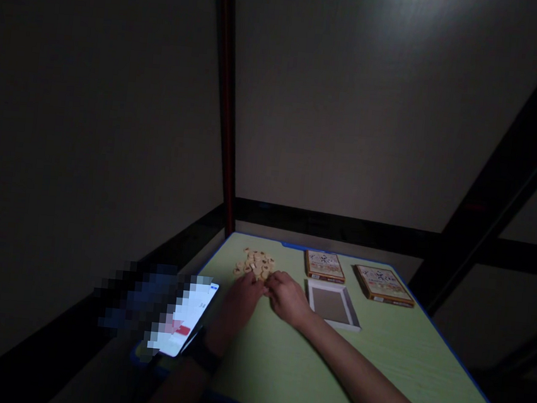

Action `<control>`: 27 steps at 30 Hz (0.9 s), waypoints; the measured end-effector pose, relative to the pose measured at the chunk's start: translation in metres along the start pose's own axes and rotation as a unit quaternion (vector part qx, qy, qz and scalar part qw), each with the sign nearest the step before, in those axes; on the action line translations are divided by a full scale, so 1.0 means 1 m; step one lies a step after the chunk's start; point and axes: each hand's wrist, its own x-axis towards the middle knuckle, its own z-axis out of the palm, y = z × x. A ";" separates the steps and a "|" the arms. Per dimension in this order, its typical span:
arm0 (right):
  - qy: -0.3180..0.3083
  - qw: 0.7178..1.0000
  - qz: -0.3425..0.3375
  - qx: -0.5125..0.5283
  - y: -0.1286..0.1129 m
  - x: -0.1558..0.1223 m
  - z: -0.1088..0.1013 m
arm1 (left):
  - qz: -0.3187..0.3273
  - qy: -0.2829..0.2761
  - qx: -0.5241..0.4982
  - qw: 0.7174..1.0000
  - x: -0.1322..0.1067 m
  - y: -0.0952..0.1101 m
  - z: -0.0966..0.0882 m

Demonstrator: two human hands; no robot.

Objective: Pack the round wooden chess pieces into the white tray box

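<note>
A loose heap of pale, round wooden game pieces (257, 262), some with dark marks, lies toward the far left of the table. At its near edge, my left hand (246, 292) has its fingers bent and drawn together. My right hand (286, 297) comes in from the right, fingertips pinched close to those of the left. Whatever sits between the fingers of either hand is hidden or too small to name. Just right of my right hand is an open shallow box tray (334, 305) with white edges and a grey-brown inside.
Behind the tray lies a flat printed game box (324, 266), and a second similar box (382, 285) is farther right. A lit phone or tablet screen (185, 320) stands at the left edge, partly blurred out. The green table (390, 365) has a blue rim; walls rise behind.
</note>
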 end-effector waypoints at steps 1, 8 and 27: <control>-0.003 1.000 0.009 0.003 0.000 0.001 -0.002 | 0.009 0.012 0.003 1.000 0.000 -0.001 0.001; -0.133 0.990 0.048 0.030 0.008 0.004 -0.026 | 0.010 0.063 0.057 0.996 -0.006 -0.003 0.005; -0.159 0.985 0.054 -0.027 0.013 0.005 -0.041 | 0.039 0.125 -0.030 0.991 0.006 -0.035 0.040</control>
